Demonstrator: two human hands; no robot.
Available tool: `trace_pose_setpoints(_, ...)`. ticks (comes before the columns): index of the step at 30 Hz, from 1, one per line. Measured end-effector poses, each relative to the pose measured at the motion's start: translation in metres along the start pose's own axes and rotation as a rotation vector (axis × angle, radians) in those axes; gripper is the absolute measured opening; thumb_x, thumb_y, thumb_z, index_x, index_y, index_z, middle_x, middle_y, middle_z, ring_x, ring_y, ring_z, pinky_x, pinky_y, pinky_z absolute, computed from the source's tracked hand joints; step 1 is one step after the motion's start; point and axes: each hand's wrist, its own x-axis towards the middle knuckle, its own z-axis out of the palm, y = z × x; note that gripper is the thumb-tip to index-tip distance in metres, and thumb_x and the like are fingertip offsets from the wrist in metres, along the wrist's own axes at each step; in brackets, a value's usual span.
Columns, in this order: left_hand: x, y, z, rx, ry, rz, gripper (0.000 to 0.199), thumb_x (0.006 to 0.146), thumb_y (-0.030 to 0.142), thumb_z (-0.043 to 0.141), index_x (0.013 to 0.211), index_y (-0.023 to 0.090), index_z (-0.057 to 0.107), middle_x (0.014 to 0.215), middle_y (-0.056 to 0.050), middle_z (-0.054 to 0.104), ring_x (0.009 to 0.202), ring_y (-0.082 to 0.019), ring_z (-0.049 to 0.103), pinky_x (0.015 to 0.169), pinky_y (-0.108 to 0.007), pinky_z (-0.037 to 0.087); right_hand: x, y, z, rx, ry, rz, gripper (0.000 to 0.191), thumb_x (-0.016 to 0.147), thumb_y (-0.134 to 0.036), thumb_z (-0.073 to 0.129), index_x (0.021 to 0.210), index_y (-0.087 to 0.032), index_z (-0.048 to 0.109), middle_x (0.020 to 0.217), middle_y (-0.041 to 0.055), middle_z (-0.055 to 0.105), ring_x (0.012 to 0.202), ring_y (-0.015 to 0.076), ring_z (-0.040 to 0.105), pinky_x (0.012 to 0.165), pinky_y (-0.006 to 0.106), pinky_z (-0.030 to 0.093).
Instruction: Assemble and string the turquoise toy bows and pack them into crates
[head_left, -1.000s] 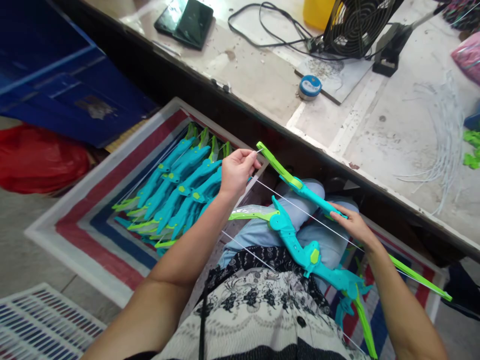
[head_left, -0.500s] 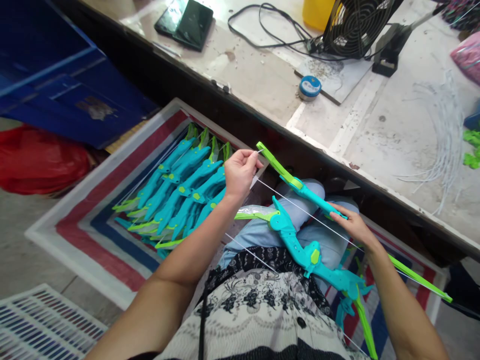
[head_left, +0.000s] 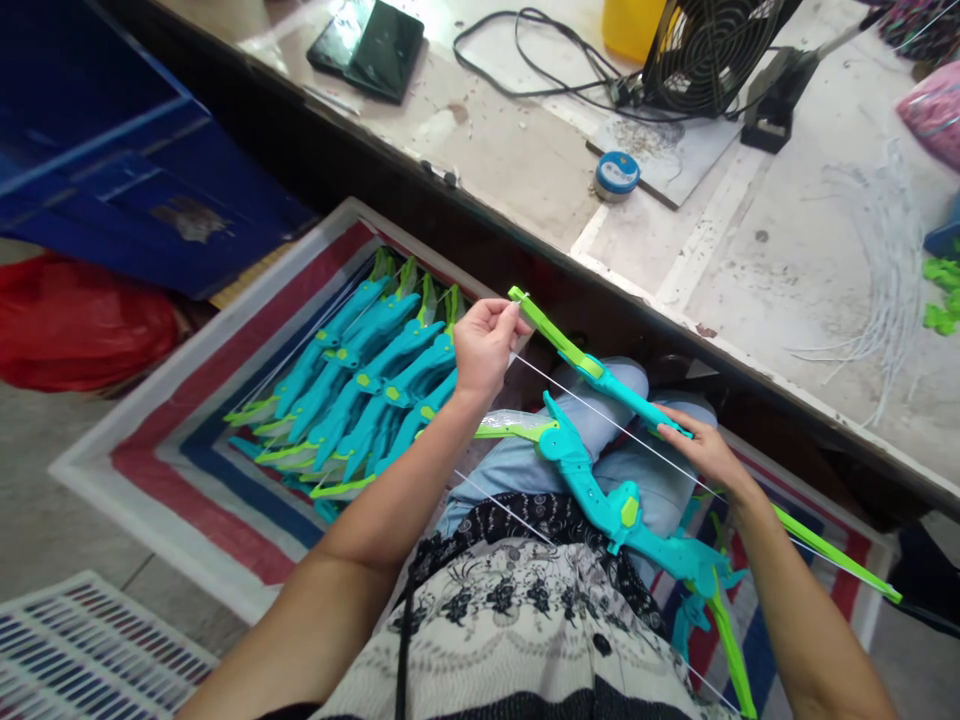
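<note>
A turquoise and lime-green toy bow [head_left: 628,393] is held over my knees. My right hand [head_left: 701,448] wraps round its turquoise middle. At the bow's upper green tip, my left hand [head_left: 487,338] pinches the white bowstring [head_left: 592,405], fingertips touching or very near the tip. The string runs slantwise below the bow toward its other green end at the lower right. Across my lap lies a second toy bow [head_left: 600,500], strung, with a clear film on its left limb. My left forearm hides part of that limb.
At left, a lined crate [head_left: 202,600] holds several finished-looking bows [head_left: 367,375]. Another striped-lined crate [head_left: 847,570] stands at right. On the workbench [head_left: 517,190] are a small round tin [head_left: 617,175], a black fan [head_left: 701,55], a cable and loose white strings [head_left: 889,290].
My left hand has shifted slightly right, bringing the string's end up against the bow's green tip. My right hand keeps its hold on the bow.
</note>
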Motion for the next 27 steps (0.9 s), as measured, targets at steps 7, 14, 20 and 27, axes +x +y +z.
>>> trace_pose_setpoints(7,0.005,0.002,-0.015,-0.065,-0.184,-0.084,0.038,0.072,0.034,0.08,0.099,0.018,0.058,0.057,0.002,0.065,0.041,-0.006,0.044,0.042,-0.018,0.028,-0.017,0.005,0.022,-0.171,0.104,-0.125,0.053,0.09,-0.06,0.053,0.13,-0.028,0.067,0.13,0.0081,0.067,0.12,0.0266,0.064,0.106,0.042,0.05)
trace_pose_setpoints(14,0.005,-0.002,-0.035,-0.081,-0.252,-0.098,0.043,0.067,0.038,0.083,0.095,0.013,0.063,0.056,-0.001,0.065,0.042,-0.006,0.041,0.042,-0.018,0.027,-0.026,-0.014,0.023,-0.523,0.194,-0.23,0.049,0.094,-0.058,0.05,0.128,-0.03,0.068,0.131,0.0116,0.064,0.119,0.0319,0.06,0.097,0.049,0.052)
trace_pose_setpoints(20,-0.003,-0.004,-0.038,-0.075,-0.278,-0.101,0.044,0.066,0.042,0.084,0.095,0.015,0.064,0.056,-0.001,0.064,0.042,-0.006,0.041,0.043,-0.02,0.028,0.062,-0.125,0.044,-0.404,0.306,-0.654,0.032,0.099,-0.036,0.051,0.121,-0.024,0.07,0.104,0.0092,0.069,0.096,0.0232,0.06,0.087,0.039,0.051)
trace_pose_setpoints(27,-0.002,-0.001,-0.042,-0.076,-0.279,-0.134,0.045,0.066,0.042,0.084,0.096,0.016,0.064,0.055,0.001,0.063,0.042,-0.006,0.042,0.042,-0.019,0.029,0.14,-0.2,0.076,-0.408,0.084,-0.903,0.021,0.098,-0.028,0.054,0.091,-0.018,0.07,0.086,0.0049,0.065,0.08,0.0168,0.053,0.073,0.029,0.042)
